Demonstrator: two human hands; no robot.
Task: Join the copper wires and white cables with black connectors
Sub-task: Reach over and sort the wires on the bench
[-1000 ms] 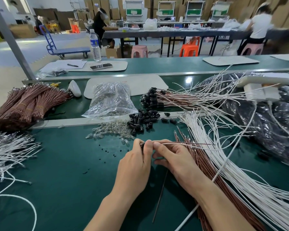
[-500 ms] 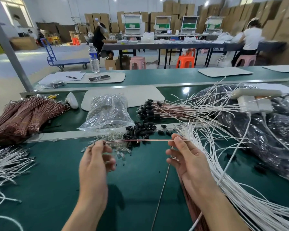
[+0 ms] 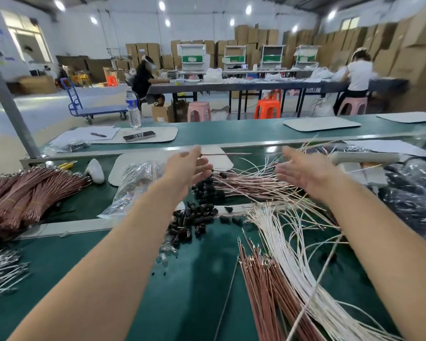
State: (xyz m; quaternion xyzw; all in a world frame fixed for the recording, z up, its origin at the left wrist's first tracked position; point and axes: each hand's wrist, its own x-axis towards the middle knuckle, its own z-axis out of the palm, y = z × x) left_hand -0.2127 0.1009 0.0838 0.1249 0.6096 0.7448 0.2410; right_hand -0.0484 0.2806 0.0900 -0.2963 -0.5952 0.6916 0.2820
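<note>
Green bench, blurred left hand, wire grip unclear

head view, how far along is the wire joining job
Done: a pile of joined wires with black caps. In hand: one wire at the left hand; the right hand is open. Left: many loose connectors, copper wires and white cables.

A: Bench top?
B: Dark green, plain.
A: Stock?
B: Copper wires reddish-brown; cables white; connectors black.
A: Beyond?
B: Pink stool, orange stool, blue trolley, brown cartons.
</note>
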